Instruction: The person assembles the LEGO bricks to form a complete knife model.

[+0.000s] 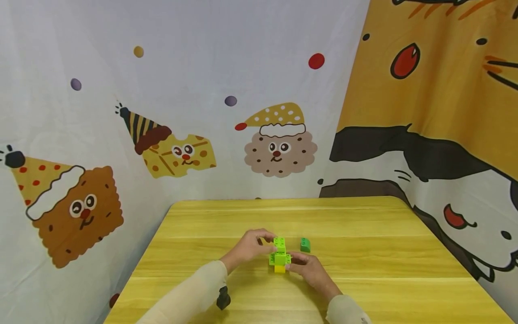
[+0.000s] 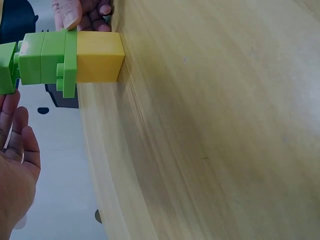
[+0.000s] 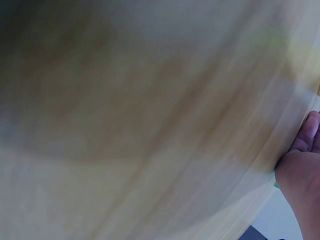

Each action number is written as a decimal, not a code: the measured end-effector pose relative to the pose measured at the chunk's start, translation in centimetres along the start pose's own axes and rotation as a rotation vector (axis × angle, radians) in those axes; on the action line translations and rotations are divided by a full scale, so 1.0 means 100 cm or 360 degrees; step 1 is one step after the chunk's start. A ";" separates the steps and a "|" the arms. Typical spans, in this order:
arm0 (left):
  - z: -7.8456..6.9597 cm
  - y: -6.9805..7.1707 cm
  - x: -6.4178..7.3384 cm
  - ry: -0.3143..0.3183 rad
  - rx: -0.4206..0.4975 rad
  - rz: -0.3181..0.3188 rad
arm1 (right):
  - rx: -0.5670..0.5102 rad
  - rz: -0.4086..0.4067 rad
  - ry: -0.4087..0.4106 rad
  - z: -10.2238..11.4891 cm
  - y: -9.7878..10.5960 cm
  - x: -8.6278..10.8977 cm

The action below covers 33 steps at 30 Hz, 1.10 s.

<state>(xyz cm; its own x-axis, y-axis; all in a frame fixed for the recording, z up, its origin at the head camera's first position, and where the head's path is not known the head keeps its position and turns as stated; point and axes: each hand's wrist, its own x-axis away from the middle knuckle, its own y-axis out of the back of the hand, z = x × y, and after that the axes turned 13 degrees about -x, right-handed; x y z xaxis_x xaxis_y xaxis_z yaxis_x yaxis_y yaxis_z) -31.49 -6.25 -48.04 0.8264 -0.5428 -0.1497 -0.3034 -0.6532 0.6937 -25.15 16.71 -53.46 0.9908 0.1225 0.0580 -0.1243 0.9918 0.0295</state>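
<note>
Sleeves point(image 1: 190, 290) | left grip point(image 1: 252, 245), right grip point(image 1: 310, 269) holding block stack point(image 1: 280, 258) | green block point(image 1: 305, 245) beyond

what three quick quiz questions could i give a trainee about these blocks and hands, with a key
1. In the stack, what colour is the bottom block: a) red, b) yellow, c) blue?
2. True or false: the dark green block is joined to the stack.
3. Which grip is at the stack's top block?

Key: 1. b; 2. false; 3. the left grip.
</note>
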 end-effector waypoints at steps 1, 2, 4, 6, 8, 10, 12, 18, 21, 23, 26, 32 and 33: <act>0.000 0.000 0.000 -0.0003 -0.0012 0.0000 | 0.0002 -0.0001 -0.0002 0.000 0.000 0.000; 0.001 -0.001 0.000 -0.0005 -0.0023 0.0002 | 0.0002 -0.0002 -0.0002 -0.001 0.000 0.000; 0.001 -0.001 0.001 -0.0018 -0.0030 0.0004 | 0.0006 -0.0007 -0.0002 -0.002 0.001 -0.001; 0.000 -0.002 0.001 -0.0027 -0.0030 0.0011 | 0.0009 -0.0010 -0.0002 -0.003 0.001 -0.002; 0.000 -0.003 0.001 -0.0037 -0.0037 0.0020 | 0.0014 -0.0012 -0.0002 -0.004 0.001 -0.002; 0.000 -0.003 0.001 -0.0051 -0.0034 0.0024 | 0.0018 -0.0019 -0.0002 -0.003 0.001 -0.003; -0.001 -0.004 0.001 -0.0053 -0.0042 0.0025 | 0.0024 -0.0019 0.0001 -0.003 0.001 -0.002; 0.000 -0.008 0.001 -0.0024 -0.0034 -0.0004 | 0.0025 -0.0025 0.0000 -0.003 0.001 -0.002; 0.001 -0.010 0.001 -0.0037 -0.0011 -0.0018 | 0.0021 -0.0027 -0.0002 -0.003 0.001 -0.002; 0.002 -0.011 0.001 -0.0054 -0.0007 -0.0023 | 0.0020 -0.0029 -0.0003 -0.004 0.001 -0.002; 0.003 -0.012 0.003 -0.0081 -0.0004 -0.0021 | 0.0015 -0.0024 -0.0006 -0.004 0.001 -0.003; 0.003 -0.015 0.004 -0.0085 0.0063 -0.0028 | 0.0018 -0.0023 -0.0010 -0.003 0.000 -0.001; 0.002 -0.016 0.004 -0.0083 0.0073 -0.0034 | 0.0020 -0.0023 -0.0010 -0.003 0.000 -0.001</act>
<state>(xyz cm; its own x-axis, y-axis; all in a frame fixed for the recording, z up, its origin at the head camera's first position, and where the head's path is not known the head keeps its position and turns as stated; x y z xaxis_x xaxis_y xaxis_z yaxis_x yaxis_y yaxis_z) -30.82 -5.55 -49.34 0.8076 -0.5542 -0.2015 -0.3081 -0.6879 0.6571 -25.25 16.70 -53.73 0.9921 0.1079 0.0640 -0.1108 0.9929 0.0429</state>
